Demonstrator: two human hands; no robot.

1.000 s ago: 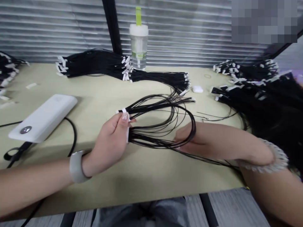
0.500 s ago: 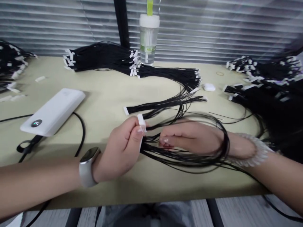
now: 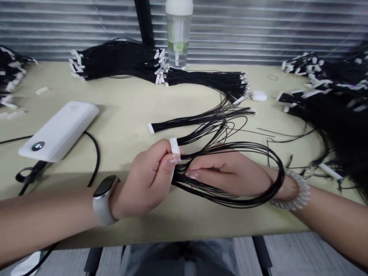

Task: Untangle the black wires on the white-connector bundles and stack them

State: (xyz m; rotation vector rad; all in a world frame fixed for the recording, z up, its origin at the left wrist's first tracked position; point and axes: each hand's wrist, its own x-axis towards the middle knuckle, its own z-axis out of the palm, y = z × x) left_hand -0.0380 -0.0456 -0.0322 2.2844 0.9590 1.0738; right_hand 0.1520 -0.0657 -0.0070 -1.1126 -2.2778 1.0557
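Observation:
My left hand pinches the white connector ends of a bundle of thin black wires. The wires curve in a loop that passes around my right hand and wrist. My right hand lies inside that loop, fingers together and pointing left, fingertips touching the strands close to the connectors. A second wire bundle with a white end lies on the table just behind my hands.
A white power bank with a black cable sits at the left. Piles of black wire bundles lie at the back, and more of these bundles at the right. A clear bottle stands at the back, a small white case near it. The table edge runs just below my arms.
The wire loop has slid further up over my right wrist, and my right fingertips have moved left, closer to the connectors in my left hand. The view has shifted slightly.

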